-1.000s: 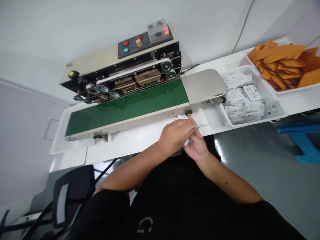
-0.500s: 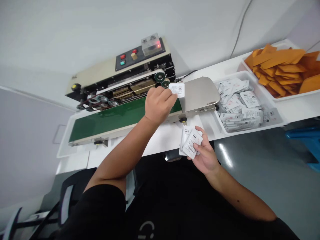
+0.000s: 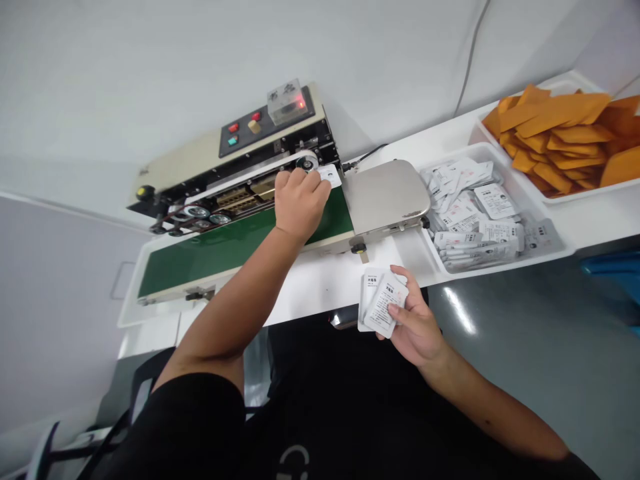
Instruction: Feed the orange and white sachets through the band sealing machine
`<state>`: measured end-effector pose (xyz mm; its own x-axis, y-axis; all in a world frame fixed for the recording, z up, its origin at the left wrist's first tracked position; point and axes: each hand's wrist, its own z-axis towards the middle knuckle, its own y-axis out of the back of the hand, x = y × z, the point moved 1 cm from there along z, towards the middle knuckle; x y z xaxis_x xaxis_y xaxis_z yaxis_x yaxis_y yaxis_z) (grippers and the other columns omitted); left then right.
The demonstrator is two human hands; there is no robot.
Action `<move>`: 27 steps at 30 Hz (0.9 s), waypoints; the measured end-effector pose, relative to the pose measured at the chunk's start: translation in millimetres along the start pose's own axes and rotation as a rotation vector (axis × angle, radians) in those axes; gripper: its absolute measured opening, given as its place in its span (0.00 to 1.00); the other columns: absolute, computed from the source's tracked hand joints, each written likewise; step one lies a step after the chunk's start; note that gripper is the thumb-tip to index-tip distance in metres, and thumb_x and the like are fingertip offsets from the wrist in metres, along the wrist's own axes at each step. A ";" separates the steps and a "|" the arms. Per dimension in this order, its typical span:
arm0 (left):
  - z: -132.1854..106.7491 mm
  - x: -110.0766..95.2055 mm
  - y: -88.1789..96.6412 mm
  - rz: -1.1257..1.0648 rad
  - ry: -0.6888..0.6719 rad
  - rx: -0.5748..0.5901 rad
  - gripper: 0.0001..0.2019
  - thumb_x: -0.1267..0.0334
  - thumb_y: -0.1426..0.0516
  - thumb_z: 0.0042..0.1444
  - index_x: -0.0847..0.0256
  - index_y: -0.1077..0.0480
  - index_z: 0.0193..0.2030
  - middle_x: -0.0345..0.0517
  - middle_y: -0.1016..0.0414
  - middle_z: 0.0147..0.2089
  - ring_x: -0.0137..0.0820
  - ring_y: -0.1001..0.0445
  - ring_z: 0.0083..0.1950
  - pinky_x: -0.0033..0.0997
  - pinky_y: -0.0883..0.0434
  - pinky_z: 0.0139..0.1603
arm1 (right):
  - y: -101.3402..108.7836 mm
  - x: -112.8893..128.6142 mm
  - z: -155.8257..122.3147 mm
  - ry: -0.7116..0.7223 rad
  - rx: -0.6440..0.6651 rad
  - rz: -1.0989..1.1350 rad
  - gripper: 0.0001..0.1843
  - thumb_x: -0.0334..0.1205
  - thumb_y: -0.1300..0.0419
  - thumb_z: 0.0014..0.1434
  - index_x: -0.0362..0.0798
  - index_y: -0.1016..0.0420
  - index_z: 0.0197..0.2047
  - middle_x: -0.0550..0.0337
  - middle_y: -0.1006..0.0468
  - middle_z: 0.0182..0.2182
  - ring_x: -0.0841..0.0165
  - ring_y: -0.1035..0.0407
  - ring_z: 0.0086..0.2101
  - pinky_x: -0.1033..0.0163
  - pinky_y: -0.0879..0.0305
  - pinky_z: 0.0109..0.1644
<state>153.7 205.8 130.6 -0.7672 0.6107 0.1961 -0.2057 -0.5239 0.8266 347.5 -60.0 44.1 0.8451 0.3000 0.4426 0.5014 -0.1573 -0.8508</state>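
Note:
My left hand (image 3: 299,200) reaches over the green conveyor belt (image 3: 235,243) of a band sealing machine (image 3: 240,160). Its fingers are closed on a small white printed sachet (image 3: 331,176), held at the machine's roller inlet. My right hand (image 3: 417,323) stays near my body below the table edge, gripping a small stack of the same white sachets (image 3: 381,301), fanned slightly, printed sides up.
A steel infeed plate (image 3: 385,193) sits right of the belt. Beside it a white tray (image 3: 545,250) holds several white sachets. Farther right, another tray (image 3: 620,187) holds orange envelopes. The machine's panel (image 3: 265,120) shows buttons and a red light. A black chair (image 3: 135,400) stands lower left.
My left hand took one sachet from the stack, carried it up to the machine, and has now moved it left from the steel plate to the roller inlet. My right hand stayed low with the stack.

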 end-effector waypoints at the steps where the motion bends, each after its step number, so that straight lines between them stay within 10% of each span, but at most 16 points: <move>1: -1.0 0.1 2.5 0.016 0.006 -0.007 0.17 0.65 0.54 0.78 0.54 0.32 0.37 0.48 0.27 0.36 0.43 0.31 0.45 0.51 0.36 0.51 | 0.6 -0.8 -0.6 -0.004 -0.004 0.000 0.38 0.35 0.25 0.62 0.67 0.34 0.69 0.61 0.21 0.46 0.66 0.21 0.34 0.63 0.19 0.25; 7: -44.7 -22.9 47.5 0.095 0.069 -0.073 0.17 0.57 0.40 0.72 0.56 0.29 0.65 0.55 0.21 0.53 0.46 0.27 0.52 0.53 0.34 0.57 | 4.8 -5.4 -3.2 -0.016 -0.027 -0.009 0.39 0.34 0.25 0.62 0.69 0.33 0.70 0.61 0.20 0.47 0.66 0.22 0.34 0.63 0.19 0.25; 11: -106.7 -73.1 82.3 -0.069 -0.129 -0.123 0.17 0.53 0.36 0.70 0.53 0.26 0.61 0.49 0.18 0.47 0.42 0.24 0.47 0.49 0.31 0.54 | 0.7 -9.3 0.0 0.007 -0.096 -0.031 0.41 0.35 0.24 0.61 0.70 0.33 0.71 0.61 0.19 0.48 0.65 0.22 0.35 0.64 0.21 0.27; 16: -146.9 -123.5 94.7 -0.368 -0.414 0.046 0.20 0.46 0.38 0.72 0.56 0.23 0.61 0.49 0.15 0.60 0.40 0.22 0.65 0.45 0.25 0.66 | -8.1 -20.3 9.9 0.060 -0.210 -0.033 0.45 0.31 0.23 0.58 0.68 0.31 0.73 0.60 0.19 0.60 0.66 0.21 0.53 0.63 0.18 0.51; 21: -147.3 -123.0 88.5 -0.445 -0.362 0.096 0.19 0.56 0.40 0.75 0.65 0.24 0.65 0.54 0.18 0.66 0.40 0.25 0.73 0.45 0.27 0.76 | -6.1 -36.8 15.8 -0.006 -0.174 -0.008 0.26 0.36 0.22 0.58 0.58 0.19 0.58 0.61 0.15 0.48 0.68 0.20 0.40 0.65 0.22 0.38; 27: -153.2 -115.1 86.1 -0.477 -0.326 0.165 0.25 0.47 0.42 0.75 0.65 0.26 0.67 0.57 0.19 0.67 0.43 0.22 0.71 0.50 0.26 0.76 | -10.7 -38.4 12.5 -0.079 -0.176 0.026 0.27 0.35 0.28 0.63 0.62 0.22 0.63 0.62 0.15 0.50 0.66 0.19 0.46 0.63 0.20 0.41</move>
<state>131.3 -0.6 98.4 -0.3826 0.9199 -0.0864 -0.3648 -0.0644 0.9289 307.4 -58.1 32.7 0.8441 0.3659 0.3919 0.5107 -0.3261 -0.7955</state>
